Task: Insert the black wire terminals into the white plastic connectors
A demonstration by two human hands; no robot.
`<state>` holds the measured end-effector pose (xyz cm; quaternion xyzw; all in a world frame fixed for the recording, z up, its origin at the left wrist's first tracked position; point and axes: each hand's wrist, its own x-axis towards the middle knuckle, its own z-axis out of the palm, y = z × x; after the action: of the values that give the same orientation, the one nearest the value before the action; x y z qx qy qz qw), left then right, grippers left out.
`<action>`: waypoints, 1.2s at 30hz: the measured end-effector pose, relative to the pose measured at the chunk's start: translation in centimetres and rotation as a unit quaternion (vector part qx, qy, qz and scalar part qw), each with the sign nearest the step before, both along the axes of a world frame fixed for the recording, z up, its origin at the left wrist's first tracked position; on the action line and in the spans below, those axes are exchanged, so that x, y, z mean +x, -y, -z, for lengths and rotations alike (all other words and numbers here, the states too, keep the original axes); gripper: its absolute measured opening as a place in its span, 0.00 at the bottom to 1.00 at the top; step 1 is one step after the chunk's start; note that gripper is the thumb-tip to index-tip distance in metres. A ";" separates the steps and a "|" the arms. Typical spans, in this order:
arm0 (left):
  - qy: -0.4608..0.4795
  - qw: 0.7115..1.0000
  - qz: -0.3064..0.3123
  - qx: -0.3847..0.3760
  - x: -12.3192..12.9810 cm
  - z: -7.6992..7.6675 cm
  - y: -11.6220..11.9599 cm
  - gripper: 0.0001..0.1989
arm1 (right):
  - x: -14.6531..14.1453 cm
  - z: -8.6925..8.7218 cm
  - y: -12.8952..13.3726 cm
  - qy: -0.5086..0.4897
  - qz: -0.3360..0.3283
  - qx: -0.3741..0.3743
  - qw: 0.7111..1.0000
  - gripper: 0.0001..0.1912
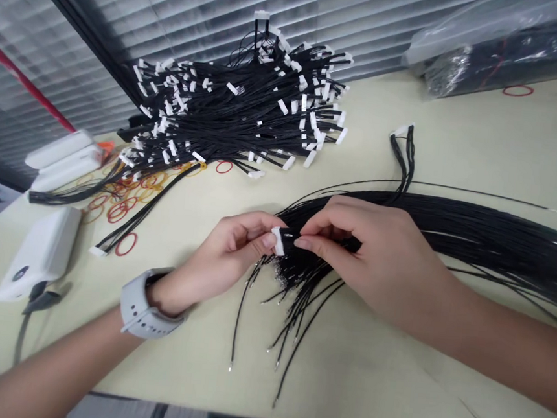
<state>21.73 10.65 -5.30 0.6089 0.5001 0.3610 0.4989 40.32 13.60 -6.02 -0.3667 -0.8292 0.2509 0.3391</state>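
The left hand (228, 251) pinches a small white plastic connector (279, 242) as the right hand (376, 253) grips thin black wires (289, 244) beside it.

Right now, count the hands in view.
2: the left hand holds a white plug; the right hand is over the black wires. No others show.

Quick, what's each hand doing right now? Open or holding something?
Left hand: closed, pinching a white connector.
Right hand: fingertips pinched closed, seemingly on a thin black wire.
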 end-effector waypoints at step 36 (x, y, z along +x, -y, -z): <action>-0.085 0.992 0.047 0.085 -0.2 0.9 0.5 0.04 | -0.1 0.2 0.0 0.024 -0.042 -0.015 0.999 0.05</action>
<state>21.48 10.18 -6.18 0.7009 0.4788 0.3251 0.4170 40.22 13.61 -6.21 -0.3427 -0.8477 0.2686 0.3030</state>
